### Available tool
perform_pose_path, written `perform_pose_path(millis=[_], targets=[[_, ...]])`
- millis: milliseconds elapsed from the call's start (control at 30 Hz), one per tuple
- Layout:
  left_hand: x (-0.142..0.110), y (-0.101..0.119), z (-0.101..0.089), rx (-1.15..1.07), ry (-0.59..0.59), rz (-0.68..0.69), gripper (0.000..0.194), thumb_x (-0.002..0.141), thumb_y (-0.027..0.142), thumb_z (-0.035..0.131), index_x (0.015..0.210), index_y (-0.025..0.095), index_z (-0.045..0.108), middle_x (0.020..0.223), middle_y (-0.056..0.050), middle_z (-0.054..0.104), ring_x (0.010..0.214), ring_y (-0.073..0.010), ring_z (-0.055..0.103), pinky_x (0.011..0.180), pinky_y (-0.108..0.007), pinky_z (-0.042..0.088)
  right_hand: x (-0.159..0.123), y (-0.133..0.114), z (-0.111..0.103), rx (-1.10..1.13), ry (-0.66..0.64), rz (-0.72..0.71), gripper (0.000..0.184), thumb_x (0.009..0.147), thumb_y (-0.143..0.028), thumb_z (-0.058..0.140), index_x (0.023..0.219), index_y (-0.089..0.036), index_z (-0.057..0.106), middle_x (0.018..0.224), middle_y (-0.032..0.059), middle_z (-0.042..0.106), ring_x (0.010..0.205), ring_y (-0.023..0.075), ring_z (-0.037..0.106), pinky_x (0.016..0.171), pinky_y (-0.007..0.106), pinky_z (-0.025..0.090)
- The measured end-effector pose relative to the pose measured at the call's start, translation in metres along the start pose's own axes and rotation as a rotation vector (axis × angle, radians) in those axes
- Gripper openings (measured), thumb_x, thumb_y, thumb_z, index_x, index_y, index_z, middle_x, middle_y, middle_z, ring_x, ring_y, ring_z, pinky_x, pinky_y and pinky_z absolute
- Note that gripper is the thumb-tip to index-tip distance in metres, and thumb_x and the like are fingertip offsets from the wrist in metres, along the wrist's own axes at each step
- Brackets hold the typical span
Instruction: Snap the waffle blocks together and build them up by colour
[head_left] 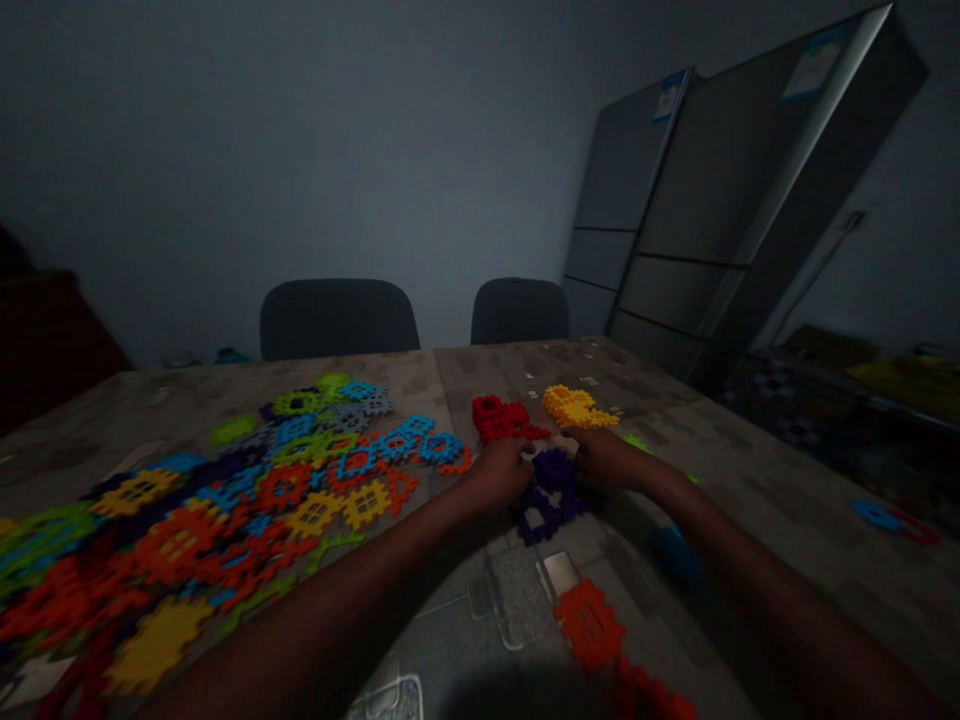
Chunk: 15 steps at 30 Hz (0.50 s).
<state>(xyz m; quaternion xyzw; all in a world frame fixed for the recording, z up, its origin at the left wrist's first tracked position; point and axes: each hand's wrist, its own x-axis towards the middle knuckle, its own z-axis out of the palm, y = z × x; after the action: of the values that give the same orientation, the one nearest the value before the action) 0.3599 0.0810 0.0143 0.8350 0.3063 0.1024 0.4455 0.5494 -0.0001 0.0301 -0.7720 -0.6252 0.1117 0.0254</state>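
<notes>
A small assembly of dark purple interlocking plastic pieces lies on the table in front of me. My left hand is closed at its left edge, thumb and fingers bent together. From the other side my right hand grips it with curled fingers; their tips are partly hidden in the dim light. Just beyond my left hand sits a cluster of red interlocking pieces. A yellow cluster rests behind my right hand.
Many loose colourful pieces spread over the left of the table. Nearer me are an orange piece and a red piece. A blue item lies beside my right forearm. Two chairs stand at the far edge.
</notes>
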Motion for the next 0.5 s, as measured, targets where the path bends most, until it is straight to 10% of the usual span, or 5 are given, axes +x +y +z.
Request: perform_pose_path(millis=[500], targets=[[-0.073, -0.028, -0.040, -0.158, 0.171, 0.061, 0.036, 0.084, 0.011, 0.054, 0.116, 0.017, 0.070, 0.104, -0.008, 0.076, 0.092, -0.0225, 0.069, 0.070, -0.027, 0.052, -0.066, 0.005, -0.009, 0.113, 0.088, -0.013, 0.042, 0.091, -0.019, 0.052, 0.132, -0.018, 0.063, 0.117, 0.0134, 0.075, 0.103, 0.0279, 0.071, 0.087, 0.036, 0.053]])
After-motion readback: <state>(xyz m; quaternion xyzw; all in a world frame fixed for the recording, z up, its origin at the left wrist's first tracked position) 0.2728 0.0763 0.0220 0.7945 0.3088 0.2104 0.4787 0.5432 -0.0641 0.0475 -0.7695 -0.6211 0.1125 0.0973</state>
